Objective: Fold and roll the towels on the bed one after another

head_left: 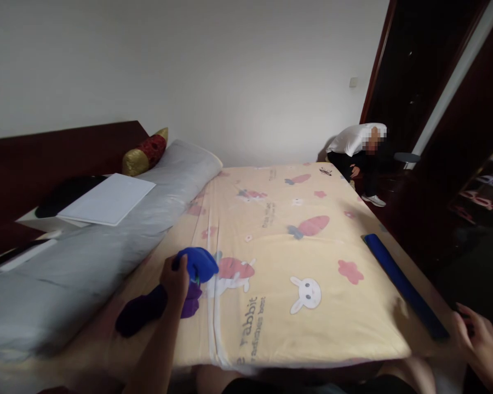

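My left hand point(176, 279) is closed on a bunched bright blue cloth point(199, 264), held just above the bed. Under and beside that hand lie a purple cloth point(191, 302) and a very dark purple cloth point(142, 312), partly hidden by my wrist; their exact kind does not show. At the lower right edge, my right hand point(480, 342) is off the side of the bed with loosely bent fingers apart and nothing visible in them. Nearest to it is a long, flat dark blue strip point(402, 284) along the bed's right side.
The bed has a cream rabbit-print sheet point(271, 251). A grey quilt point(148, 202), a white flat box point(109, 200) and a red-gold bolster point(145, 153) lie at the left. Eyeglasses point(325, 172) rest near the far edge. A person point(351, 142) bends forward beyond the far corner.
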Tool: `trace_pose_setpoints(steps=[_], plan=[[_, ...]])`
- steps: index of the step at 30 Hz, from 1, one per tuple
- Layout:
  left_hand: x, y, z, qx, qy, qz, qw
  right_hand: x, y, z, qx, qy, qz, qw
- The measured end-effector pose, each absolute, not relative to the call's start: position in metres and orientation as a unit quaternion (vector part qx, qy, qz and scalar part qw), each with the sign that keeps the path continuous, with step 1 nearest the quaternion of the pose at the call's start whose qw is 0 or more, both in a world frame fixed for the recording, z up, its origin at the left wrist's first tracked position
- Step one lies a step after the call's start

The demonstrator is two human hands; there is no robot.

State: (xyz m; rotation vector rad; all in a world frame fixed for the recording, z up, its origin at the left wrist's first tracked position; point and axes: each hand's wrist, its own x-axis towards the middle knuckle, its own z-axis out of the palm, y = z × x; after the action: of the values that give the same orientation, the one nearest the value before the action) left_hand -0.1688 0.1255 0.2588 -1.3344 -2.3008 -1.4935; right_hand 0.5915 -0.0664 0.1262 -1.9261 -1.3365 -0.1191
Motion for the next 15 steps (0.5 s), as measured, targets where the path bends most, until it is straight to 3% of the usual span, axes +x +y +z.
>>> trace_pose_setpoints(steps=[4, 8, 12, 15], plan=[[-0.098, 0.125, 0.291, -0.504, -0.674, -0.539, -0.036, 0.523, -0.039, 0.175, -0.683, -0.582, 0.025, 0.441], [-0.009, 0.097, 0.310, -0.510, -0.536, -0.595, -0.315, 0.438, -0.023, 0.234, -0.592, -0.665, 0.161, 0.426], [0.064, 0.062, 0.311, -0.489, -0.492, -0.565, -0.447, 0.362, -0.022, 0.276, -0.470, -0.737, 0.235, 0.424], [0.097, 0.040, 0.302, -0.378, -0.440, -0.546, -0.604, 0.331, -0.021, 0.283, -0.421, -0.783, 0.233, 0.393]])
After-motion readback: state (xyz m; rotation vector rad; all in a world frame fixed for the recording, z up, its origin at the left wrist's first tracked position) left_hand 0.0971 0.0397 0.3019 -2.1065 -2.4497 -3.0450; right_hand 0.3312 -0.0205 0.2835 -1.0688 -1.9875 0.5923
